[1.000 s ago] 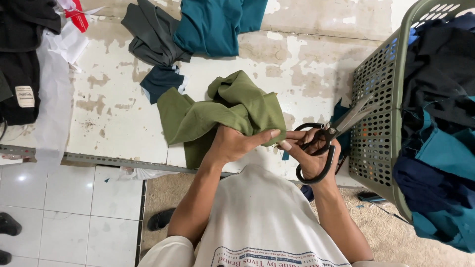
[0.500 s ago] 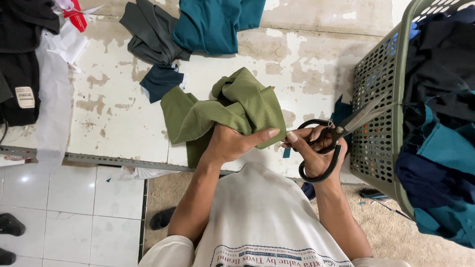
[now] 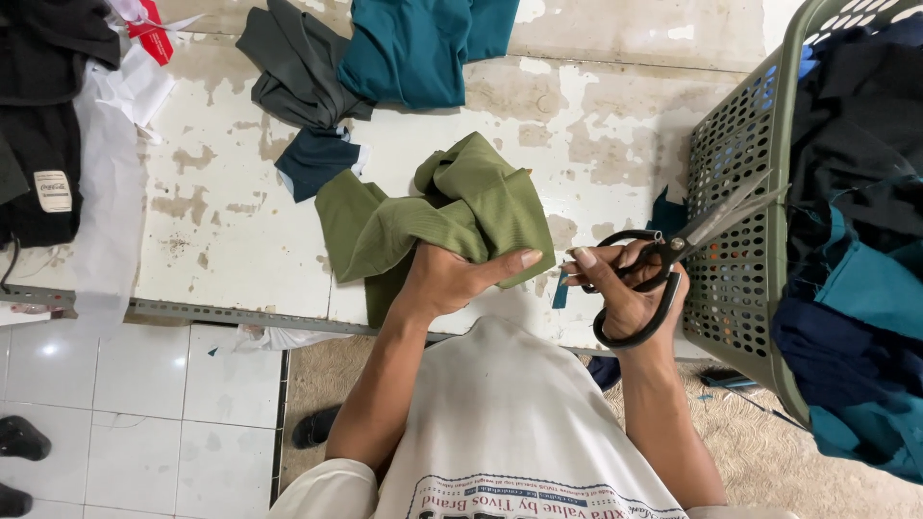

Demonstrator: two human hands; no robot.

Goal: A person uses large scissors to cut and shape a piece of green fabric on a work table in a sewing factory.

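Observation:
My left hand (image 3: 452, 279) grips a bunched olive-green ribbed cloth (image 3: 433, 211) that lies on a worn white table (image 3: 221, 192). Just to its right, my right hand (image 3: 625, 288) holds black-handled scissors (image 3: 673, 255) by the loops. The blades are parted a little and point up and right, against the side of a green plastic basket (image 3: 740, 192). The two hands are a short gap apart near the table's front edge.
The green basket at the right is full of dark blue, teal and black cloth (image 3: 856, 250). Teal cloth (image 3: 423, 48), grey cloth (image 3: 298, 67) and a dark blue scrap (image 3: 317, 159) lie at the table's back. Black garments (image 3: 43, 144) sit at the left. White floor tiles (image 3: 135, 413) lie below.
My right hand and the scissors have shifted slightly, from low by the table edge to a little higher. My left hand keeps its grip on the green cloth.

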